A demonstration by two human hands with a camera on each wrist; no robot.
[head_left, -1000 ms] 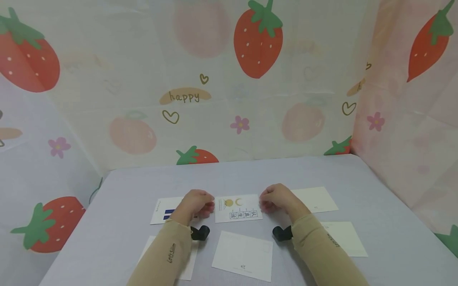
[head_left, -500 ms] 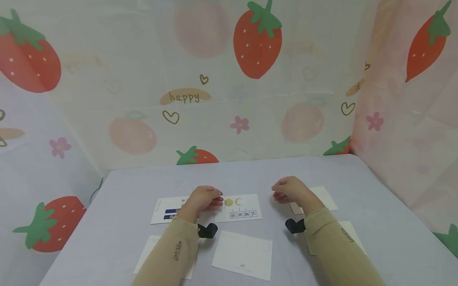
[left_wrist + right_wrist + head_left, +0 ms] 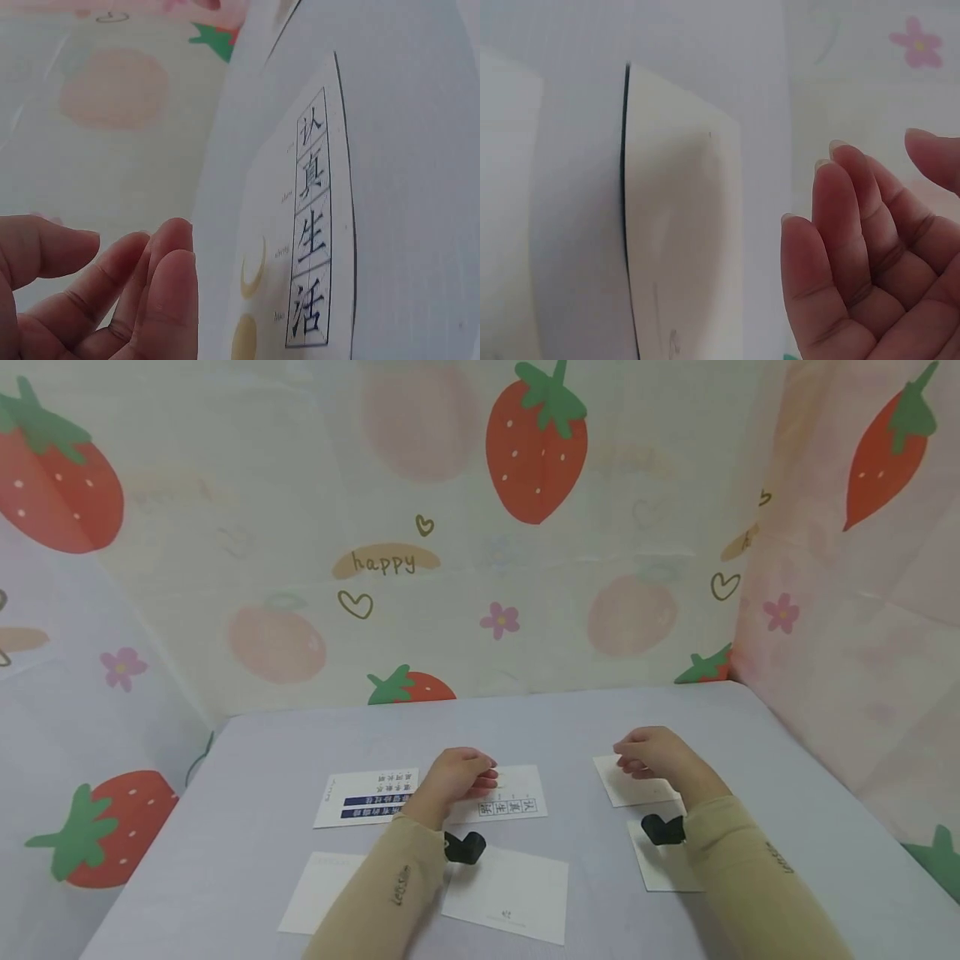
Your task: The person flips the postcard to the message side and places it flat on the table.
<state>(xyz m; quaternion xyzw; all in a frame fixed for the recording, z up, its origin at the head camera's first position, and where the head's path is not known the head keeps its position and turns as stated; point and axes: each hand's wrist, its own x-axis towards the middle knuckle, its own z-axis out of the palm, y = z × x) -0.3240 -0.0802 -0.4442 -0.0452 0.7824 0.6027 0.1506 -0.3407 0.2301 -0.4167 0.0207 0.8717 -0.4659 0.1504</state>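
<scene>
My left hand (image 3: pixel 453 783) is over the middle card (image 3: pixel 513 807) of the back row, its fingers loosely curved and nothing between them. That card carries boxed Chinese characters; in the left wrist view a yellow moon (image 3: pixel 253 268) shows beside them. The hand hides its left part in the head view. Farther right, my right hand (image 3: pixel 663 760) hovers above a plain cream card (image 3: pixel 615 787), thumb and fingers apart with nothing held. In the right wrist view the card (image 3: pixel 682 195) lies flat beside the loosely bent fingers (image 3: pixel 840 232), a shadow across it.
A card with blue bars of text (image 3: pixel 360 806) lies at the back left. Plain cards lie in front: one at left (image 3: pixel 315 889), one at centre (image 3: pixel 517 893), one at right (image 3: pixel 660 868). A strawberry-print curtain (image 3: pixel 450 635) stands behind the white-covered table (image 3: pixel 247 793).
Both hands have moved right. The right hand has left the printed card's right edge for the plain card, and the left hand has come from its left edge to above it.
</scene>
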